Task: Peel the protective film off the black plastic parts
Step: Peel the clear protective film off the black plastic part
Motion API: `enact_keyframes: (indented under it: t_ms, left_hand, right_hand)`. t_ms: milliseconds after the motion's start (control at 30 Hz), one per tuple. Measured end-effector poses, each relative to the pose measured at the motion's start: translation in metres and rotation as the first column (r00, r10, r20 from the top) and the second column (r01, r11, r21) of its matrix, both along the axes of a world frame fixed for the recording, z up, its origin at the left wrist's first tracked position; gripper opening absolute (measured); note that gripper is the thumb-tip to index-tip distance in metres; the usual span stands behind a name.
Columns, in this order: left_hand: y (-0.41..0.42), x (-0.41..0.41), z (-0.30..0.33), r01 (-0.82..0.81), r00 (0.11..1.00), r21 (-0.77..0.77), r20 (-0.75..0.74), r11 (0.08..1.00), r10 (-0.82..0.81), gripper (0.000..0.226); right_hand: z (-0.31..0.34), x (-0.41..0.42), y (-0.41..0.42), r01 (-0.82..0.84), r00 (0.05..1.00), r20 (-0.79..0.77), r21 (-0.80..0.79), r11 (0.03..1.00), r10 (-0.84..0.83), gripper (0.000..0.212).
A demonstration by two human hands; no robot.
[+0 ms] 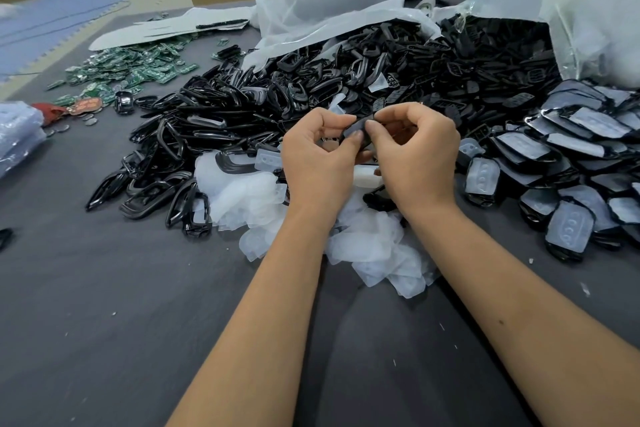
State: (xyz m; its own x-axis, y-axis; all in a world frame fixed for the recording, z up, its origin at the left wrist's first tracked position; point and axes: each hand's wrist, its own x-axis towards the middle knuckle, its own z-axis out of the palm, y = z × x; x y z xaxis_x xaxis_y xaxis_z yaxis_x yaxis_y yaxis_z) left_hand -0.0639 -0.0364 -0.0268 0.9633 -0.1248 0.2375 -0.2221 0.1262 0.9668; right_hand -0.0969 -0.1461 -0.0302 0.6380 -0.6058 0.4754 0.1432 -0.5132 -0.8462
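Both hands pinch one black plastic part (pixel 358 130) above the heap of peeled film (pixel 363 246).
Left hand (pixel 317 156) steadies it; right hand (pixel 417 152) works its edge; peel seemingly starting; next, lift a film corner.

Bare grey table (pixel 104 322) lies open nearside; heaped black parts (pixel 311 87) and peeled film (pixel 242 198) crowd everything beyond.

A dark grey desk (pixel 104 340) carries a wide heap of black plastic parts (pixel 311 90). Just in front of the heap lies a pile of peeled film (pixel 363 246). To its right sit film-covered parts (pixel 571 163), to its left green circuit boards (pixel 138 69), and behind it white plastic bags (pixel 329 0).
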Motion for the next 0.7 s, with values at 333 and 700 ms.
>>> enact_keyframes:
  t_ms: [333, 700]
  left_hand:
    - [0.002, 0.002, 0.002, 0.055, 0.997, -0.057, -0.043, 0.997, -0.057, 0.024]
    - [0.007, 0.004, 0.006, 0.135, 0.984, -0.123, -0.095, 0.983, -0.147, 0.017]
  right_hand:
    - [0.003, 0.000, -0.011, -0.229, 0.966, 0.030, 0.550, 0.803, 0.255, 0.016]
    - [0.009, -0.003, -0.022, -0.415, 0.871, 0.176, 0.765, 0.493, 0.460, 0.010]
